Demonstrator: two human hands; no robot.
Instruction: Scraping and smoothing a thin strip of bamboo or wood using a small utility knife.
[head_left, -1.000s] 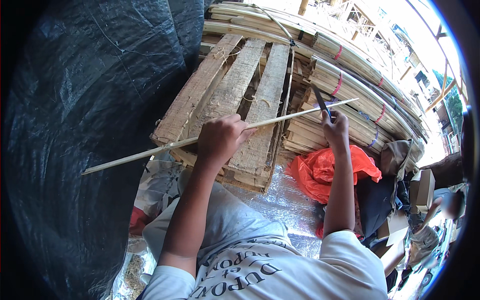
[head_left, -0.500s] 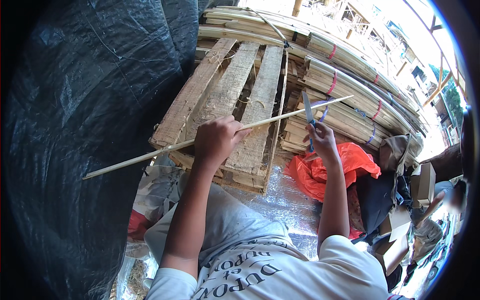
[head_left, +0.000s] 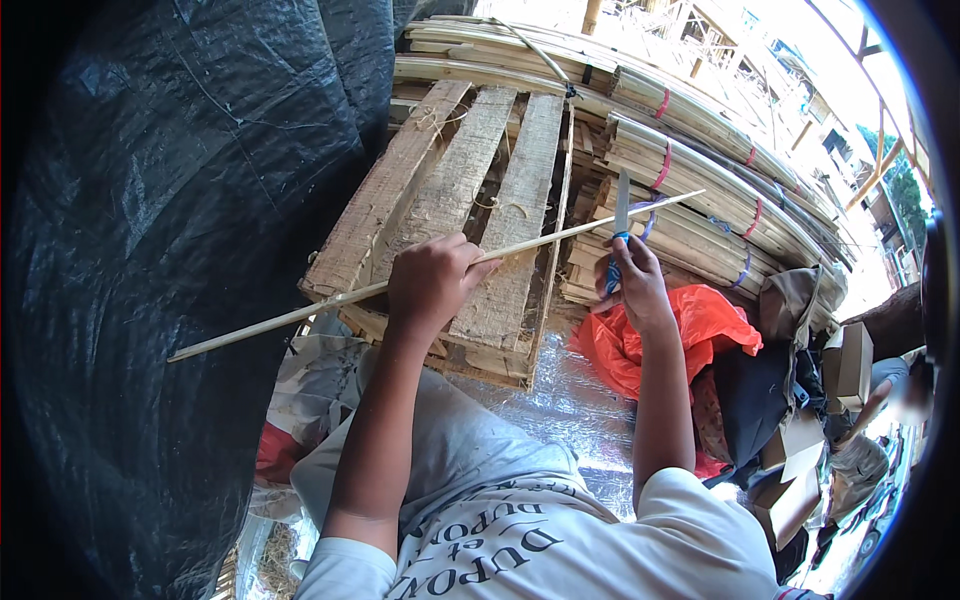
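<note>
My left hand (head_left: 437, 283) is closed around the middle of a long, thin bamboo strip (head_left: 262, 325), above a rough wooden pallet (head_left: 455, 190). The strip runs slantwise from the dark sheet at lower left to the tied bundles at upper right. A knife (head_left: 622, 210) with a blue handle is gripped in my right hand (head_left: 640, 282), its blade pointing up and away from me. The blade lies at the strip's right part in this view; whether it touches the strip I cannot tell.
Bundles of wooden slats (head_left: 700, 190), tied with pink and purple bands, are stacked behind and right of the pallet. An orange plastic bag (head_left: 660, 340) lies near my right forearm. A dark tarpaulin (head_left: 190, 200) hangs at left. Cardboard boxes (head_left: 848, 365) and another person (head_left: 865, 450) are at far right.
My right hand has turned the knife more upright, and more of its blue handle shows. The left hand and the bamboo strip have hardly moved.
</note>
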